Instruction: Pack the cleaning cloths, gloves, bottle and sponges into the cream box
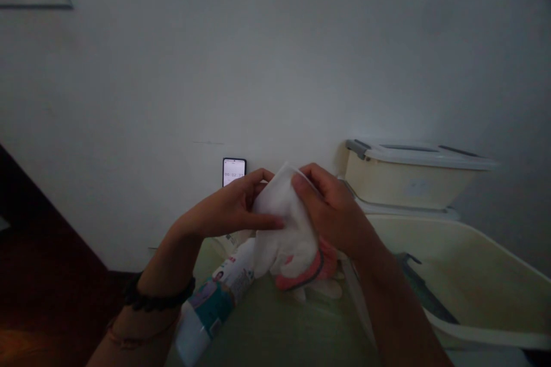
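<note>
Both my hands hold a small white cloth item up in front of me, above a pale green surface. My left hand pinches its left edge between thumb and fingers. My right hand grips its upper right edge, fingers closed over the fabric. The lower part of the cloth hangs down and shows a pink, grey-trimmed piece. What lies under it is partly hidden.
A white bottle with a teal label lies on the surface by my left wrist. A phone leans on the white wall, screen lit. At the right are a lidded cream storage box and an open cream tub. Dark floor lies at left.
</note>
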`<state>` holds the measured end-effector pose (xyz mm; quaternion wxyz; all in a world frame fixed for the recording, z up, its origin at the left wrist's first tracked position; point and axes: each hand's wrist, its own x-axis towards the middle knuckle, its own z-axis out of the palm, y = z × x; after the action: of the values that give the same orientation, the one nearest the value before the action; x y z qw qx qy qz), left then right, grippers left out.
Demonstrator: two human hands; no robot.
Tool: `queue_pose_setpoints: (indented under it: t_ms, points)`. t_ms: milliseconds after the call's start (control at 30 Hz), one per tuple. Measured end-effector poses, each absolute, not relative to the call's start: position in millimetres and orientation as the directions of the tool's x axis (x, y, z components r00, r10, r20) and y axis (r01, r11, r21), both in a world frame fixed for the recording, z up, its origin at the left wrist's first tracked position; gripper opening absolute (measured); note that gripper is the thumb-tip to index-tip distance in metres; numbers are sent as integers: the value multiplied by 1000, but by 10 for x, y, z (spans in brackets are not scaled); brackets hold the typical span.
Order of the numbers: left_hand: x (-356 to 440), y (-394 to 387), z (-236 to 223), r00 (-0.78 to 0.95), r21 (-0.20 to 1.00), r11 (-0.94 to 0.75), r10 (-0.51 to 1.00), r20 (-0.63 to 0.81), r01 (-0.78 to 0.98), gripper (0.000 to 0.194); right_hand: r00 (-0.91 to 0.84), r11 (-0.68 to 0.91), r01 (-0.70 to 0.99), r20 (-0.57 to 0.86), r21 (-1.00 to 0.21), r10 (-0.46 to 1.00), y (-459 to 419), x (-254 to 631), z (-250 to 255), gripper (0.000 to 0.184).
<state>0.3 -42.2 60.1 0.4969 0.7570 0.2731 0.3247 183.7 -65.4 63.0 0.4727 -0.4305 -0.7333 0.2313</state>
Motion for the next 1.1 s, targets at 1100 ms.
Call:
queue_pose_setpoints:
  t_ms: [1100]
  points:
    - [-26,-408,628,718,863,-476,660,223,170,62,142,458,-151,440,-876,887,-548,1739,529,27]
